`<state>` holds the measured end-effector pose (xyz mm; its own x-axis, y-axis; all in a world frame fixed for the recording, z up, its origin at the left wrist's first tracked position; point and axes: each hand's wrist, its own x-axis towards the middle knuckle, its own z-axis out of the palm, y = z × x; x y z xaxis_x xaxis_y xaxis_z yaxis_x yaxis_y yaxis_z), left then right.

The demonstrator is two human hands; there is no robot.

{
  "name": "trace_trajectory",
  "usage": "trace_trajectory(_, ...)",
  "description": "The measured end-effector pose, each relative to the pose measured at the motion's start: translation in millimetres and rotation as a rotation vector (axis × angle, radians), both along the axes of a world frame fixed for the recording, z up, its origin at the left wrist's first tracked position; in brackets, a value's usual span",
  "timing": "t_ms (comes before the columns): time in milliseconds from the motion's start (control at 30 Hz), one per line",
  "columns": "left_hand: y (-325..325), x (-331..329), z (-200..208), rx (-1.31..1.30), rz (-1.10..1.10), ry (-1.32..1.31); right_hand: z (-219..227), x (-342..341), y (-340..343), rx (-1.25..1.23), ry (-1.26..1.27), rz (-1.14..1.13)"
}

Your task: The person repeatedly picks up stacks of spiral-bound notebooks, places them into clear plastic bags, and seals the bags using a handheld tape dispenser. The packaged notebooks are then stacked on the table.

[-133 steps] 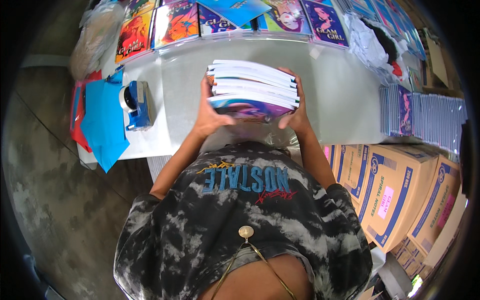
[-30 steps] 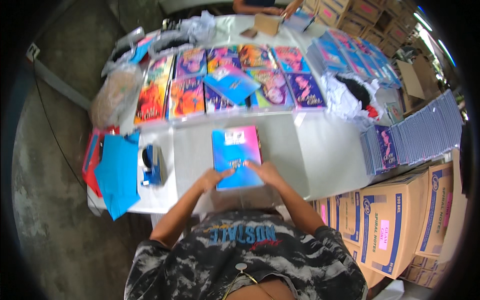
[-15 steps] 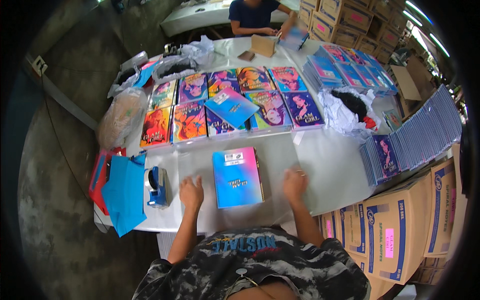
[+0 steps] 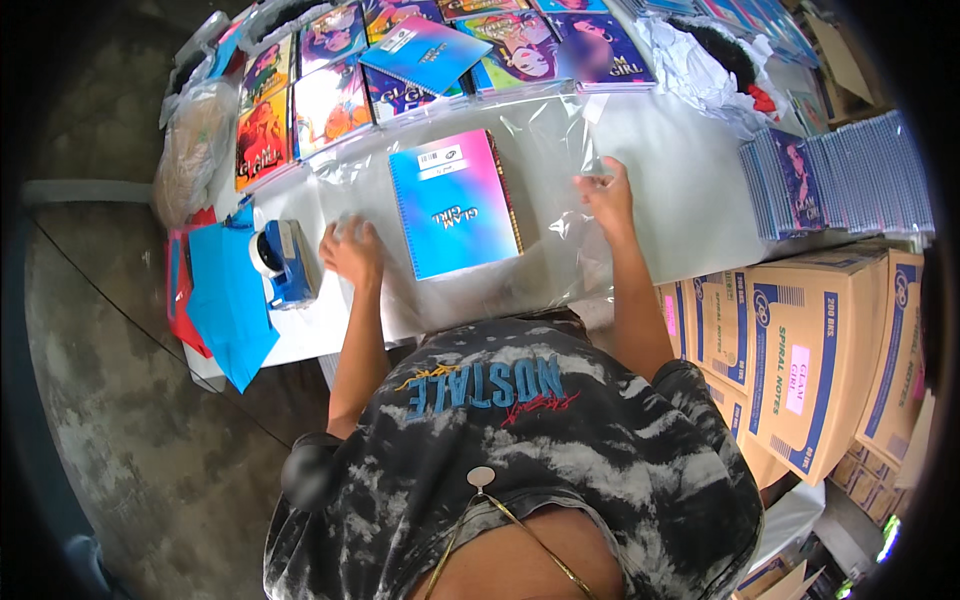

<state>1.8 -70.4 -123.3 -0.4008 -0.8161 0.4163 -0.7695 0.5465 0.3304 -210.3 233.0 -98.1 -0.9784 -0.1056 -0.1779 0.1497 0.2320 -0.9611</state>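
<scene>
Fingers of the left hand are loosely bent and slightly parted, while those of the right hand curl with the tips drawn in; whether either pinches the clear plastic film beneath them, I cannot tell. Between the two hands, clear of all fingertips, lies the stack of notebooks, its blue-and-pink top cover face up and its spiral edge toward the left fingers. The film spreads under the stack and reaches out to both hands. Just left of the left fingers stands the blue tape dispenser, with blue sheets beyond it; well to the right of the right fingers runs a row of upright notebooks.

Judging by its layers, the stack should be fairly heavy and firm, its glossy covers apt to slide over one another, so a palm against each side, gripping all layers, suits it best. The film looks light, limp, slippery and easily creased; its loose side margins, near the fingers, offer the surest pinch.
</scene>
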Motion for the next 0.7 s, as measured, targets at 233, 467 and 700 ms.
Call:
trace_trajectory(233,-5.3,1.2,76.7,1.026,-0.164,0.433,66.7,14.1,-2.0,0.031,0.016,0.193)
trace_trajectory(467,-24.8,32.2,85.8,1.576,-0.349,0.484,74.6,-15.9,-2.7,0.264,-0.024,0.554)
trace_trajectory(700,0.6,-17.9,96.5,0.902,-0.938,0.235,56.3,2.6,-53.0,-0.129,0.266,0.899)
